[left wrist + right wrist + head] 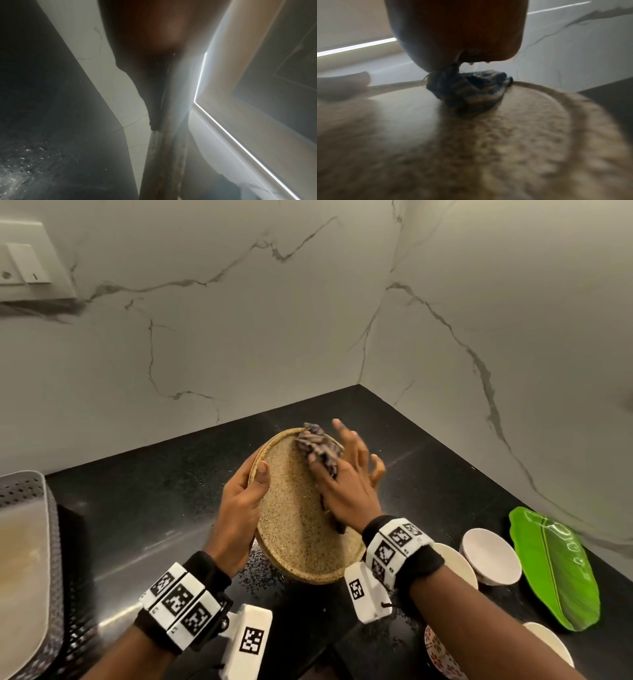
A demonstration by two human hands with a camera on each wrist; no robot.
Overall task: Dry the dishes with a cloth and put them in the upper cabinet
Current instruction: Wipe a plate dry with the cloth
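Observation:
A round speckled tan plate (298,529) is held tilted above the black counter (137,508). My left hand (239,508) grips its left rim, thumb on the face and fingers behind. My right hand (346,484) pinches a crumpled dark blue striped cloth (320,445) and presses it against the plate's upper right, the other fingers splayed past the rim. The right wrist view shows the cloth (471,88) bunched under the hand (458,33) on the plate (505,148). The left wrist view shows the plate edge-on (164,162) below the hand (145,54).
Two white bowls (493,556) and a green leaf-shaped plate (555,570) sit on the counter at the right. A patterned bowl (442,655) and another white bowl (551,645) lie nearer. A perforated metal rack (30,542) stands at the left. Marble walls meet in a corner behind.

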